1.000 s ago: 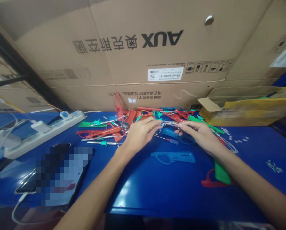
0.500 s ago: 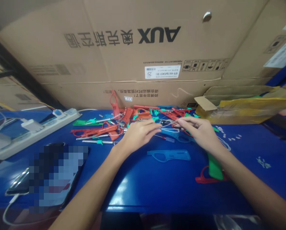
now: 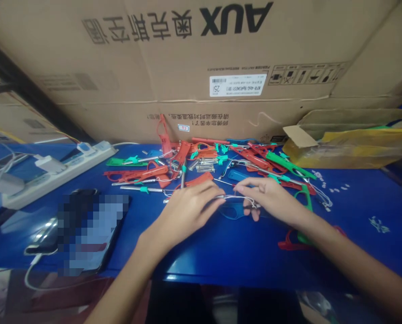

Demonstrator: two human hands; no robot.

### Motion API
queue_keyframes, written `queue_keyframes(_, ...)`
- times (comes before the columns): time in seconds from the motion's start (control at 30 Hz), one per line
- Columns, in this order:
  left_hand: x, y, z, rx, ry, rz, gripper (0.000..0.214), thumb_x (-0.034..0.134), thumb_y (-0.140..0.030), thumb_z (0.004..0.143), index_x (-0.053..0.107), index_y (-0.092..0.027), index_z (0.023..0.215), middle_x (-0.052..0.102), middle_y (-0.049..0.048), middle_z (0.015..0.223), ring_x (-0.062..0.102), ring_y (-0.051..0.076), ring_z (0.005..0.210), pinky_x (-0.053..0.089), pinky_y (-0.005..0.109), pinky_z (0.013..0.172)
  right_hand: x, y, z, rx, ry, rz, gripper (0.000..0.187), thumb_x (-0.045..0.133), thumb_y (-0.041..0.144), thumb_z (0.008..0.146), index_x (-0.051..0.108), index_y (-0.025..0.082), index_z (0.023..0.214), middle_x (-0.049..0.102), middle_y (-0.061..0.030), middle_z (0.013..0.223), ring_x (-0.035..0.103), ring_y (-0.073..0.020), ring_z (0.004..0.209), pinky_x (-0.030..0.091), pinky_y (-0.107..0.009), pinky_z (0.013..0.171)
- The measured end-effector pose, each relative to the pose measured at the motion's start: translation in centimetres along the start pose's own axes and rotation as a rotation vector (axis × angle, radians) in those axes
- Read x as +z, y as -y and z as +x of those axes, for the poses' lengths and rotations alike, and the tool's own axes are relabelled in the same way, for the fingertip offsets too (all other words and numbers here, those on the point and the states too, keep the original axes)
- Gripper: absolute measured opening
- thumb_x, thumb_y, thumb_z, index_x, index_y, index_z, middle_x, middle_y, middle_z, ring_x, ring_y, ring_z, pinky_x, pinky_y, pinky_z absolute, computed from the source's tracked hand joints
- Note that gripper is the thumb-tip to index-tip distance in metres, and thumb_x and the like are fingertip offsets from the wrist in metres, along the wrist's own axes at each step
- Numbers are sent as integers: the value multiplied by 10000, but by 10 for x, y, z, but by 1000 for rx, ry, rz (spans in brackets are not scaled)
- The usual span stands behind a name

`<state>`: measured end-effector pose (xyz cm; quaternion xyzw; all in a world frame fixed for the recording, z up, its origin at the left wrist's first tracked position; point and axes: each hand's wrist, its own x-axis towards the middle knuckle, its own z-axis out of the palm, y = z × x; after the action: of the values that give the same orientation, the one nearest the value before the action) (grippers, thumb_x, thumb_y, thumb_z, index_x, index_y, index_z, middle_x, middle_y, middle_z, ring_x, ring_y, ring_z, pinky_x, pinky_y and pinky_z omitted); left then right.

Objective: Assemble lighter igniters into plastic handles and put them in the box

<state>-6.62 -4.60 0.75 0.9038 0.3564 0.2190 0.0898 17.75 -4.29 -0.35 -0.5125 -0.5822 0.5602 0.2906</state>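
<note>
My left hand (image 3: 194,204) pinches a thin white wire (image 3: 236,197) between thumb and fingers. My right hand (image 3: 271,200) is closed, its curled fingers at the other end of the wire, where a small dark piece (image 3: 253,206) shows. Below the hands lies a blue gun-shaped plastic shell (image 3: 233,211), partly covered by my right hand. A screwdriver shaft (image 3: 224,181) lies just behind my fingers, its handle hidden. Farther back is a pile of red shells (image 3: 147,172), green shells (image 3: 285,163) and metal tubes with green clips (image 3: 143,189).
A large cardboard sheet (image 3: 174,67) stands behind the blue table (image 3: 201,256). A white power strip (image 3: 62,171) and two phones, one a blurred-out phone (image 3: 96,234), lie left. An opened carton with yellow tape (image 3: 352,141) and small white bits (image 3: 325,184) are right.
My hands have come lower and nearer to me, over the blue shell, with the wire still between them. The view has tilted down slightly.
</note>
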Motion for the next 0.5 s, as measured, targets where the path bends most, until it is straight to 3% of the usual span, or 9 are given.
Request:
queue_keyframes(0.1, 12, -5, -20, -72, -33, 4, 235, 489, -343, 1066, 672, -258, 1187, 664, 11, 1206, 702, 157, 967, 555, 274, 733, 12, -3, -3, -76, -55, -199, 317, 574, 502, 954, 676, 215, 1039, 662, 26, 555, 634, -155, 431, 420, -237, 393)
queue_keyframes(0.23, 28, -3, -33, -128, -78, 78, 249, 496, -360, 1058, 684, -247, 1177, 610, 45, 1170, 689, 155, 869, 505, 255, 592, 19, -7, -4, -182, -95, -442, 233, 532, 390, 989, 695, 228, 1025, 667, 38, 556, 700, -164, 527, 489, -258, 577)
queue_keyframes(0.5, 41, 5, -31, -67, -115, 6, 268, 500, -313, 1053, 678, -200, 1218, 590, 78, 1055, 605, 219, 989, 542, 378, 844, 19, -14, 2, -246, -143, -531, 239, 510, 388, 996, 691, 235, 1020, 634, 58, 502, 680, -162, 497, 453, -259, 609)
